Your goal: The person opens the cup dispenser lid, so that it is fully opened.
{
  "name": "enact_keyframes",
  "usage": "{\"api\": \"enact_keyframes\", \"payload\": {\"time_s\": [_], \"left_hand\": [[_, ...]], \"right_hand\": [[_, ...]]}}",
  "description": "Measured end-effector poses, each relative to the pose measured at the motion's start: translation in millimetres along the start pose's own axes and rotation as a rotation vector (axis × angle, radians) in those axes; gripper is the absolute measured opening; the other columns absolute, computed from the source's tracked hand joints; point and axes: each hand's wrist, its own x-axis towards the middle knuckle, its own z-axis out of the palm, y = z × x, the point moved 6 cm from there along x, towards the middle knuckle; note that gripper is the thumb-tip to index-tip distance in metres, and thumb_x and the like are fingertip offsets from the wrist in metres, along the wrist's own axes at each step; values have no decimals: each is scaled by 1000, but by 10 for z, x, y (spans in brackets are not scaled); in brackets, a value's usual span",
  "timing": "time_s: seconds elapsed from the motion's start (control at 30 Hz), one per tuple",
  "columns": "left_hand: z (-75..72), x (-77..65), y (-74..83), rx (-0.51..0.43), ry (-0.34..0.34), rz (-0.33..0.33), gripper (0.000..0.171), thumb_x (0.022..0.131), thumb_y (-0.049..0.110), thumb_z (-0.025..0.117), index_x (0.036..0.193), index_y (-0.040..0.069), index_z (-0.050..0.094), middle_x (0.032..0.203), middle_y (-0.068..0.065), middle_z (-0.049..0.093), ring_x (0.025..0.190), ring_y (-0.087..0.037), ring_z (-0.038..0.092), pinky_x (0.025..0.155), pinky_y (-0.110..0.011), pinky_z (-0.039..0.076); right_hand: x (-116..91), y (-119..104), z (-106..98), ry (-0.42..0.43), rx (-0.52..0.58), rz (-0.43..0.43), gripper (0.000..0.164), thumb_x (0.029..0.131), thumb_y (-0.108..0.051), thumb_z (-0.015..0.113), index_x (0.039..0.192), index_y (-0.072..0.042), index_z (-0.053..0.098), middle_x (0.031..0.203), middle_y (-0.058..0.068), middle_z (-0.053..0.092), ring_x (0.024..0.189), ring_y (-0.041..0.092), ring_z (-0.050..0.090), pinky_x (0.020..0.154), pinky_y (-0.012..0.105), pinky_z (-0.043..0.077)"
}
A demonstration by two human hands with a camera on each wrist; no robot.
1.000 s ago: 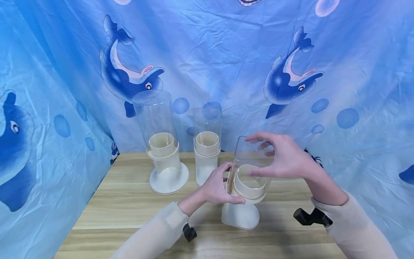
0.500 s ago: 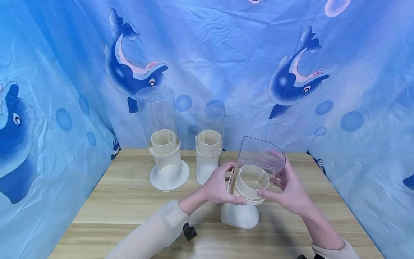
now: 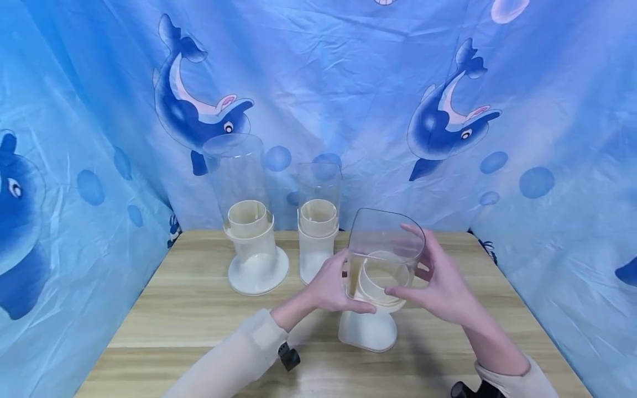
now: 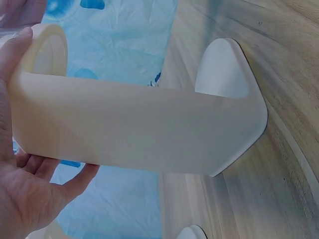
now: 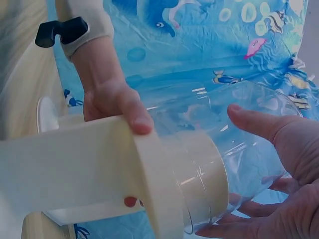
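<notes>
In the head view a white stand (image 3: 370,330) with a flat D-shaped foot stands on the table at centre right. My left hand (image 3: 332,284) grips its upper body from the left, thumb in front, fingers behind. Over the stand's cream inner ring (image 5: 207,174) sits a clear D-shaped sleeve (image 3: 380,229), flat on one side. My right hand (image 3: 443,287) holds this sleeve from the right, thumb at the front and fingers around the far side. In the right wrist view the sleeve's lower edge shows a little apart from the stand's collar (image 5: 154,184).
Behind and to the left stand two similar white stands: a round one (image 3: 256,271) with a tall clear tube (image 3: 234,166), and a narrower one (image 3: 316,257) with a clear sleeve (image 3: 319,179). A blue dolphin-print curtain (image 3: 318,77) encloses the wooden table (image 3: 199,326).
My right hand, spread above the sleeve a second ago, has come down around its right side and grips it. The sleeve's top has since tipped slightly left. My left hand keeps its place.
</notes>
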Motion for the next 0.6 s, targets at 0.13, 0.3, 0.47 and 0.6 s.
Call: {"api": "enact_keyframes", "payload": {"time_s": [0.13, 0.3, 0.47, 0.6], "left_hand": [[27, -32, -22, -73, -17, -32, 103, 60, 30, 104, 148, 19, 51, 139, -1, 63, 129, -16, 62, 105, -28, 58], [58, -61, -40, -171, 6, -53, 108, 59, 23, 104, 150, 18, 46, 136, -6, 63, 126, -18, 63, 99, -27, 61], [50, -60, -36, -168, 28, -45, 110, 58, 23, 104, 150, 16, 46, 134, -7, 65, 123, -17, 64, 100, -29, 62], [29, -44, -30, -164, 24, -39, 109, 59, 23, 104, 150, 18, 45, 135, -5, 65, 124, -17, 64, 100, -29, 61]], "right_hand": [[-21, 51, -15, 5, 42, 31, 111, 76, -3, 95, 163, -26, 32, 145, 14, 61, 121, -2, 66, 96, 26, 62], [-25, 81, -46, -24, 76, -1, 114, 75, 1, 94, 165, -22, 28, 147, 20, 58, 124, 3, 66, 99, 19, 58], [155, -251, -255, -85, -55, -148, 124, 68, 1, 97, 167, -20, 26, 157, 15, 52, 136, 6, 58, 111, 15, 48], [369, -661, -254, -247, -359, -242, 117, 70, -30, 101, 165, -28, 33, 163, 1, 48, 147, 19, 52, 116, 38, 52]]}}
